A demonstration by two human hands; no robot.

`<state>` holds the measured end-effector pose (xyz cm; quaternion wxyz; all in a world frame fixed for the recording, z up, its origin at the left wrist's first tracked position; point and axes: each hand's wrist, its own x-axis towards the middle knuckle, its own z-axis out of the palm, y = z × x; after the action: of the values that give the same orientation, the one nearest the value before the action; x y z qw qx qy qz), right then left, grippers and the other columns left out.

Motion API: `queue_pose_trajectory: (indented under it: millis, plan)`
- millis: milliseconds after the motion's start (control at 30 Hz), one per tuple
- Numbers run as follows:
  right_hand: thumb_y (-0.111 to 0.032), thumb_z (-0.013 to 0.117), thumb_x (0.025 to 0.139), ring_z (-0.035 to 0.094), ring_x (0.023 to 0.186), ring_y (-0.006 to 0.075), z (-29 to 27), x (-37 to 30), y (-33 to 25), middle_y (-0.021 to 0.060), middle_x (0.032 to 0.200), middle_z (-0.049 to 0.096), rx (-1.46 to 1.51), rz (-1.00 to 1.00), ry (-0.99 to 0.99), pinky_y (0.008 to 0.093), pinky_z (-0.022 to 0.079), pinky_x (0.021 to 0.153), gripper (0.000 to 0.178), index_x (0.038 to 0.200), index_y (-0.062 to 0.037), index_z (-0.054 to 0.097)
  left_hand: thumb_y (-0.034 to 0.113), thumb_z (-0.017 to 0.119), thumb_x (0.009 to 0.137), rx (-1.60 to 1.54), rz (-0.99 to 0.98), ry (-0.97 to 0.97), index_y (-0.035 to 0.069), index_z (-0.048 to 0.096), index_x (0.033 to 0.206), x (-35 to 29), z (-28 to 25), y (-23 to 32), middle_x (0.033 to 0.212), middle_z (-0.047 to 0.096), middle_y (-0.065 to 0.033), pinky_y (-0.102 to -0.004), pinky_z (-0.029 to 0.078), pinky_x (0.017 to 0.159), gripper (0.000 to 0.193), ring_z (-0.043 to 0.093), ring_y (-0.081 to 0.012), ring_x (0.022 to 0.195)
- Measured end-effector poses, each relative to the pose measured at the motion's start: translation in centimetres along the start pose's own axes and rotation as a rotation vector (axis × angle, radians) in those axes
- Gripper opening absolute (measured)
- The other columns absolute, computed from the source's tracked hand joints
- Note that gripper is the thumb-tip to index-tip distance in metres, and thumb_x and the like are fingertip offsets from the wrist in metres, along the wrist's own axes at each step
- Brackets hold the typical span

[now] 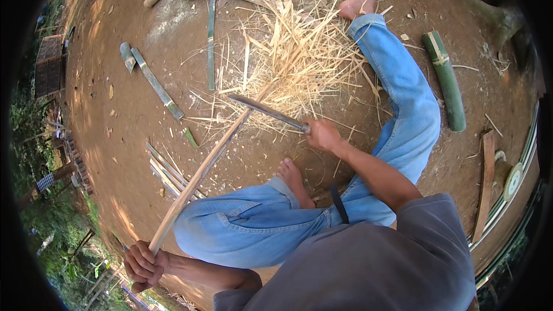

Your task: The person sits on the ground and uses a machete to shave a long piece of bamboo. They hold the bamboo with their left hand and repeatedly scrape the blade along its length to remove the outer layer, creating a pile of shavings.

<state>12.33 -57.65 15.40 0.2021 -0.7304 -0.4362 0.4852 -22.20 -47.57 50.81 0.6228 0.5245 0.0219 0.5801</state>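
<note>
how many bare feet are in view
2: the left foot below the knife in the picture, the right foot near the top, beside the pale shavings.

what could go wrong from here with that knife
If the knife in the right hand slips where it crosses the strip, it could reach the bare left foot. The strip's edges might splinter the bare left hand gripping it. Loose shavings could prick the bare right foot beside them.

Left fingers curled, right fingers clenched, forearms bare
</note>
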Motion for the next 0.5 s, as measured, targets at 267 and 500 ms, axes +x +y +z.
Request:
queue_pose_trajectory:
  millis: [267,500]
  plan:
    - [-0.021,0.056,0.085,0.065,0.074,0.0421,-2.4,-1.8,-2.9,0.0256,0.074,0.063,0.013,-0.132,-0.074,0.0496,0.05,0.068,0.023,0.097,-0.0025,0.062,0.015,0.073,0.08,-0.104,-0.064,-0.232,0.015,0.039,0.042,1.1,0.8,-0.6,0.035,0.038,0.0066,-0.0182,0.02,0.035,0.05,0.031,-0.0031,0.028]
    - [-0.017,0.057,0.081,0.064,0.072,0.043,-2.3,-0.2,0.9,0.0236,0.075,0.064,0.01,0.097,-0.033,0.0494,0.051,0.067,0.02,0.097,-0.0059,0.064,0.009,0.075,0.077,-0.252,-0.073,-0.499,0.011,0.041,0.043,3.2,3.4,-3.3,0.038,0.036,0.003,-0.0207,0.017,0.035,0.048,0.031,-0.0059,0.03]
